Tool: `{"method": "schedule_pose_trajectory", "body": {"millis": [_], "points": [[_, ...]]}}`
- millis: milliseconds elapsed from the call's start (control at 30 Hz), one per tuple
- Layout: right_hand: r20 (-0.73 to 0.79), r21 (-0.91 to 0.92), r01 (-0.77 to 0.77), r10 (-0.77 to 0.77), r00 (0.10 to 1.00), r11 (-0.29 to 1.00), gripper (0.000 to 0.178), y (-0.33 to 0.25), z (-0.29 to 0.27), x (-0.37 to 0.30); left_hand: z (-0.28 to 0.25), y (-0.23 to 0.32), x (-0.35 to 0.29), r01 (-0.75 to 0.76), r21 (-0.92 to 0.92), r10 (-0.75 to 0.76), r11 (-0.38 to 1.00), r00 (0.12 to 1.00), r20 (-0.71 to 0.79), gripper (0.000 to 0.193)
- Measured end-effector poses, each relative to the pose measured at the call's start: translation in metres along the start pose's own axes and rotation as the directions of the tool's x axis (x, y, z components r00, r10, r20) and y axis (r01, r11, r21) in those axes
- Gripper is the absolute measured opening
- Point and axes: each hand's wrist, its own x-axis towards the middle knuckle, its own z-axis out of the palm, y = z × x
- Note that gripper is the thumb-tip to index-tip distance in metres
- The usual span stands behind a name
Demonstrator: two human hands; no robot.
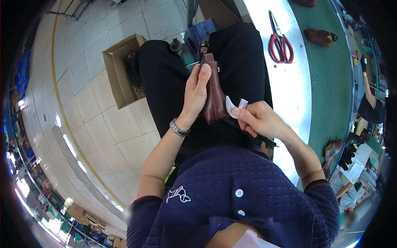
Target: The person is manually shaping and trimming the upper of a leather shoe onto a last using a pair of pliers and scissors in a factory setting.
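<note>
Brown leather shoe [214, 97]: it is upright in front of me, over my black trousers [244, 53], its length running away from me between my knees. My left grip [195, 91] is closed on it from the left side, thumb pressed along the upper part; the fingers behind are hidden. So the shoe lies just to the right of that palm, its lower end left uncovered. My right grip [261, 119] is pinched around a white curved piece [230, 108], just beside the shoe's lower right edge; I cannot tell whether the two touch. Red-handled scissors [281, 47] lie on the metal worktop [291, 87] to my right.
</note>
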Motion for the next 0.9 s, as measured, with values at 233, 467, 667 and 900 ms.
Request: {"method": "schedule_pose_trajectory", "body": {"millis": [233,467,667,900], "points": [[0.312,0.019,0.045,-0.049,0.949,0.999,0.069,-0.001,-0.021,0.023,0.005,0.003,-0.007,-0.026,0.048,0.026,0.999,1.000,-0.014,0.050],[0.147,-0.682,0.156,-0.074,0.986,0.715,0.062,-0.042,-0.022,0.010,0.002,-0.005,-0.004,-0.072,0.121,0.075,0.990,0.997,-0.018,0.046],[-0.150,-0.477,0.105,-0.199,0.968,0.872,0.054,-0.004,-0.015,0.001,-0.010,0.003,0.003,0.151,-0.111,-0.148,0.982,0.988,0.036,0.057],[-0.718,-0.599,-0.456,-0.188,0.670,0.658,0.034,0.124,-0.056,-0.001,-0.014,0.001,0.002,0.170,-0.117,-0.159,0.978,0.982,0.098,0.064]]}}
